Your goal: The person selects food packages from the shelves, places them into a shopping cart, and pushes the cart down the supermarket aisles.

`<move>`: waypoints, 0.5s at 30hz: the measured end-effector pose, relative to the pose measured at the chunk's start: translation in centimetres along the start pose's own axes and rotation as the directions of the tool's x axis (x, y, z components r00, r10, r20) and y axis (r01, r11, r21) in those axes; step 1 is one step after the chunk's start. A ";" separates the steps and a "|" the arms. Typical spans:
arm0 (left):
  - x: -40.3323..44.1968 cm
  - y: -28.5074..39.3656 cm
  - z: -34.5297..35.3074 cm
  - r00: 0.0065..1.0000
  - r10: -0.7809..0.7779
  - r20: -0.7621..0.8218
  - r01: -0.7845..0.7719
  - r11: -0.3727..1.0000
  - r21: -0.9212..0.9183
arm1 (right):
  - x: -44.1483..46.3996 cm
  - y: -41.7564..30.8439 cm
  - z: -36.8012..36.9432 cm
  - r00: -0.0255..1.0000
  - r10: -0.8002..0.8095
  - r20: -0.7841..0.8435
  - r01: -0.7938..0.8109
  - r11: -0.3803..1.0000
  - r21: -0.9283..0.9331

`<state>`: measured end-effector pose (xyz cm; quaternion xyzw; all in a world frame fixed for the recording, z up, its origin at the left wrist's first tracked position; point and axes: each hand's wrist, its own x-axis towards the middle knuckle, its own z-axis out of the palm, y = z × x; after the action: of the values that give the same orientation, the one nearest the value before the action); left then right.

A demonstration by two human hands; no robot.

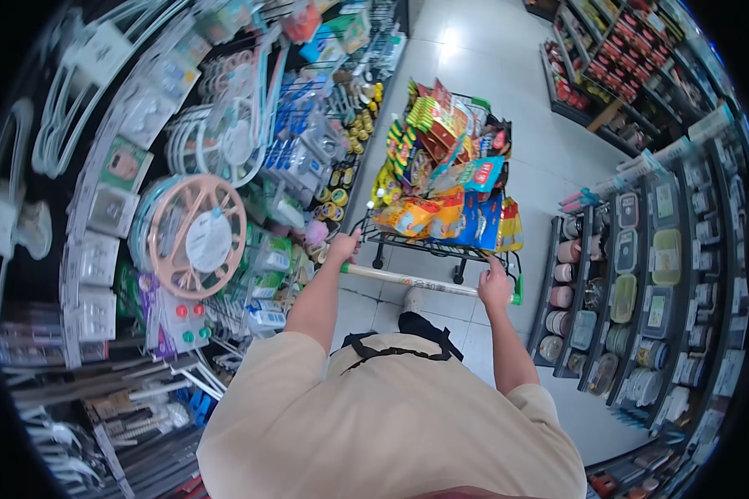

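A shopping cart [373, 235] stands in front of me, heaped with colourful snack bags [449, 166]. Its pale handle bar [416, 280] with green ends runs across just ahead of my body. My left hand [344, 248] is closed at the left end of the bar, by the basket's corner. At the right end, my right hand [494, 285] wraps around the bar. Orange bags [424, 216] and blue bags [477, 223] lie at the near side of the basket, and a yellow bag [510, 226] leans at its right edge.
On the left, racks hold hangers [237, 141], a round pink drying rack [195, 237] and packaged goods close to my left arm. Shelves of food containers [624, 295] line the right. Tiled floor [541, 158] stretches ahead, with a product display [616, 58] at the far right.
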<state>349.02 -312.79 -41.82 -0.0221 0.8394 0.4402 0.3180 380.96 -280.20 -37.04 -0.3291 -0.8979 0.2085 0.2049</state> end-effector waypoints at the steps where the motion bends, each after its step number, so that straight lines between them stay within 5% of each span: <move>1: -0.8 -0.6 0.2 0.999 0.040 -0.009 -0.040 0.999 -0.019 | -0.7 0.1 -0.3 1.000 -0.025 0.011 0.025 1.000 0.004; 15: -12.3 -5.7 -2.2 0.999 -0.041 -0.009 0.041 0.998 0.049 | -12.4 -0.6 -1.6 0.994 0.061 0.088 -0.048 0.989 -0.137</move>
<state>359.47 -320.94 -38.21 -0.0332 0.8507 0.4125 0.3240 390.08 -288.63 -38.25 -0.3567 -0.9091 0.1677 0.1347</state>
